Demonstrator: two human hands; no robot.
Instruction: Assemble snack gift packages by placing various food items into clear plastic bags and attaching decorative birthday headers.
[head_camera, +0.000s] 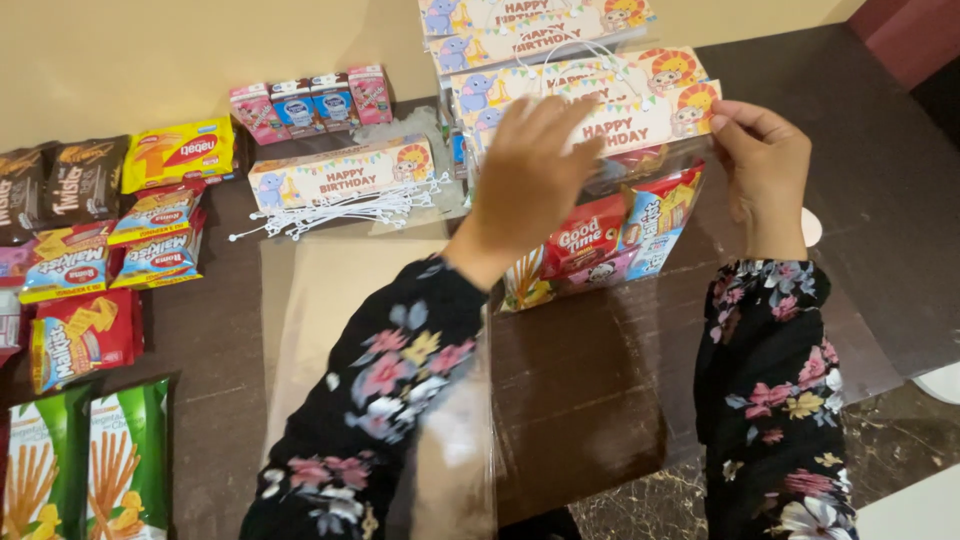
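Two hands meet at one clear snack bag (610, 240) standing upright on the dark table (590, 400), straight ahead of us. From our head camera, our left hand (530, 170) lies open-fingered across the bag's front, covering its card topper (640, 120). Our right hand (765, 170) pinches the topper's right end. Both are equally near; the topper's long axis runs left to right.

Open lane: bare tabletop (590, 400) between the two sleeves, plus right side past the right hand (765, 165). Left blocked by snack packets (90, 270) and green stick packs (85, 465). Behind: drink cartons (310, 100), white ties (340, 210), stacked header cards (530, 30). Clear bags (320, 300) lie flat, passable.
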